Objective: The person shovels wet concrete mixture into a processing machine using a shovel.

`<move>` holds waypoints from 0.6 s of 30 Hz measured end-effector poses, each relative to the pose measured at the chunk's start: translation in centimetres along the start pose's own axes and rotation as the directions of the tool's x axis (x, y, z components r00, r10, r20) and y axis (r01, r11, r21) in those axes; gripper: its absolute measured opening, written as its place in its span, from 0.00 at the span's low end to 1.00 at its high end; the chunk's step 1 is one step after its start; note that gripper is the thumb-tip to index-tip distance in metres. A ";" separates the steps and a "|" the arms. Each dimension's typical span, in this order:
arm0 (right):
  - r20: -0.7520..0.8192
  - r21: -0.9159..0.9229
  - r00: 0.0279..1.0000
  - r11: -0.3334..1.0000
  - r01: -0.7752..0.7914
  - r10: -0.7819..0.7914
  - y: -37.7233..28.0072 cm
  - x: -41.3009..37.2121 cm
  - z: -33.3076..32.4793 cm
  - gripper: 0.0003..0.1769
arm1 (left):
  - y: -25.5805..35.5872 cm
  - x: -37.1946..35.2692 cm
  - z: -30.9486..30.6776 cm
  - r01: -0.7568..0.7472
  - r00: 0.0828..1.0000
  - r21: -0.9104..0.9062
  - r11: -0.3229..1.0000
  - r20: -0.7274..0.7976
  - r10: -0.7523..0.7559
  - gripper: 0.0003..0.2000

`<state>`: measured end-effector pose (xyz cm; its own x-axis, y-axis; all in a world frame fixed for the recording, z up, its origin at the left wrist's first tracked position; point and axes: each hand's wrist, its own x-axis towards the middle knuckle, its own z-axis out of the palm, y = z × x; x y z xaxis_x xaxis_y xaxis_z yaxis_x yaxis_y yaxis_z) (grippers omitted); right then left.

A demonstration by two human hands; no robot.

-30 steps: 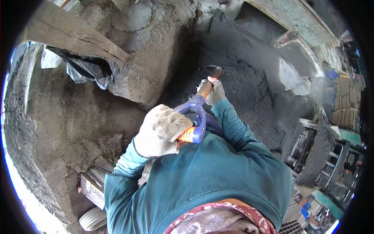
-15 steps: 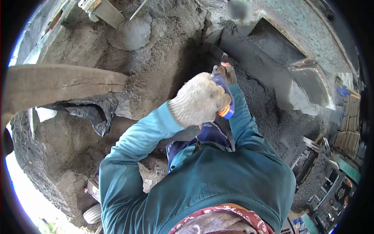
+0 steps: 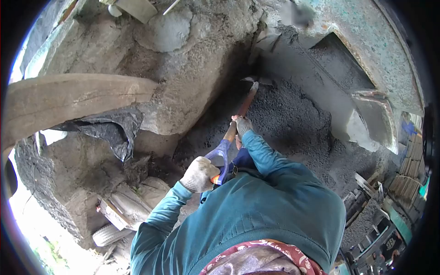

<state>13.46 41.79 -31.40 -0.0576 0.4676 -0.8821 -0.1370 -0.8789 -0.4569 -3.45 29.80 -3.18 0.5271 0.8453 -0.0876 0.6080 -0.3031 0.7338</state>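
Note:
A shovel (image 3: 248,101) with a wooden shaft and a blue D-shaped handle (image 3: 222,153) slants away from my body. My left hand (image 3: 199,175), in a pale knitted glove, is closed on the grip of that handle, close to my waist. Farther along, my gloved right hand (image 3: 242,124) wraps around the shaft. The shovel's far end lies low by the dark grey gravelly material (image 3: 293,110); most of its blade is hidden or in shadow.
A rough rock-like mass (image 3: 183,91) rises on the left, with a curved wooden beam (image 3: 82,98) and black plastic sheet (image 3: 114,133). A worn metal structure (image 3: 366,50) stands right. Bundled sacks (image 3: 407,158) and a tyre (image 3: 110,234) lie farther off.
Both hands have come back toward my body with the shovel, my left hand dropping down and left. More of the shaft now shows, and the view has shifted slightly.

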 end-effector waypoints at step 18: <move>0.153 0.093 0.852 0.851 -0.516 0.500 29.7 4.1 4.7 0.06 | 2.4 -27.6 24.3 -0.469 -0.397 -0.840 -0.272 0.475 -0.785 0.28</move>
<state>4.49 18.05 -48.07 -0.2688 -0.0267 -0.9628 -0.1792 -0.9808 0.0773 -2.09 -4.97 -15.34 -0.4044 -0.3065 -0.8617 -0.9113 0.0559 0.4079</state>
